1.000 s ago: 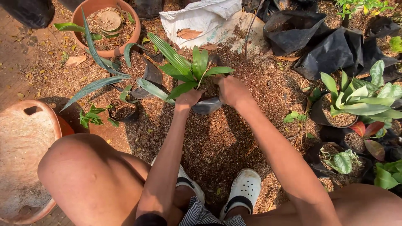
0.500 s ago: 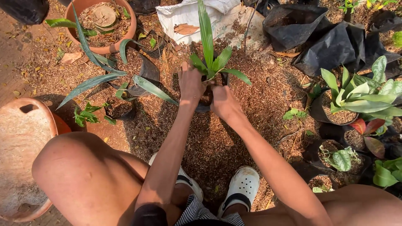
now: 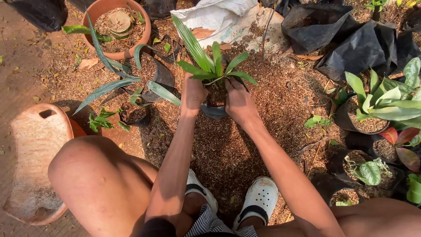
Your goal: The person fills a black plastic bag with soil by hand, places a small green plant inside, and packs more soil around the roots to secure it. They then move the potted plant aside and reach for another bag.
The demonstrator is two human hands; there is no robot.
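The scene is set outdoors on bare ground (image 3: 245, 145), which is covered with a loose layer of dry, reddish-brown husk mulch; a paler strip of packed earth is seen along the left edge. Strong sunlight and sharp shadows are cast across it.

A white woven sack (image 3: 219, 19), crumpled and partly open, is laid at the top centre, faint greenish print being visible on its side. Empty black plastic grow bags (image 3: 351, 39), glossy and creased, are heaped at the upper right. A round terracotta pot (image 3: 112, 26) filled with dry soil is placed at the upper left, with long narrow blue-green leaves (image 3: 107, 85) spread in front of it. A weathered clay-coloured stool (image 3: 37, 158) is seen at the left. Broad-leaved plants in dark bags (image 3: 381, 103) are grouped at the right.

A small black grow bag (image 3: 215, 109), filled with dark soil and carrying a young palm seedling (image 3: 210, 63) with pleated green fronds, is held upright on the mulch at the centre. It is gripped from both sides: the left hand (image 3: 193, 94) is closed around its left wall, and the right hand (image 3: 239, 103) is pressed around its right wall, fingers curled at the rim. White perforated clogs (image 3: 258, 199) are worn below.
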